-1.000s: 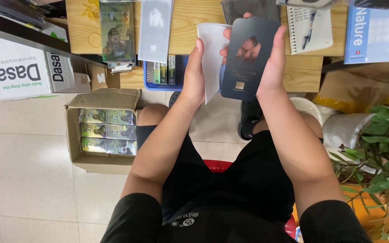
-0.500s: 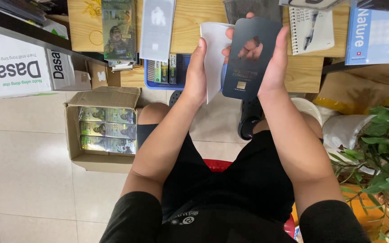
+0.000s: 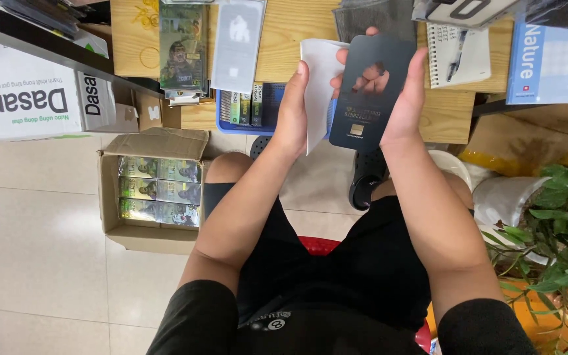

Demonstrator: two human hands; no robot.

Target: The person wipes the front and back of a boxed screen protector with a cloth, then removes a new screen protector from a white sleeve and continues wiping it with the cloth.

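Pale floor tiles (image 3: 41, 256) fill the lower left of the head view, and a wooden desk (image 3: 297, 33) runs across the top. On the floor beside the seated person's knee an open cardboard box (image 3: 152, 190) is seen, packed with green printed packets (image 3: 159, 190). A large white carton (image 3: 34, 98) is set just behind it under the dark desk edge. On the desk a clear packaged item (image 3: 183, 49) and a grey flat sleeve (image 3: 236, 45) lie side by side, and a blue tray (image 3: 258, 108) of small packs is placed below them. A spiral notebook (image 3: 458, 56) with a pen on it and a blue booklet (image 3: 550, 59) are laid at the right. A leafy green plant (image 3: 560, 217) is seen at the right edge.

A white sheet (image 3: 320, 85) is gripped by the left hand (image 3: 294, 112), the fingers closed on its edge. A dark flat card with a cut-out window (image 3: 369, 92) is held by the right hand (image 3: 405, 98), the thumb along its right edge; fingertips show through the window. Both items are held up in front of the desk edge, the sheet touching and partly tucked behind the card's left side.
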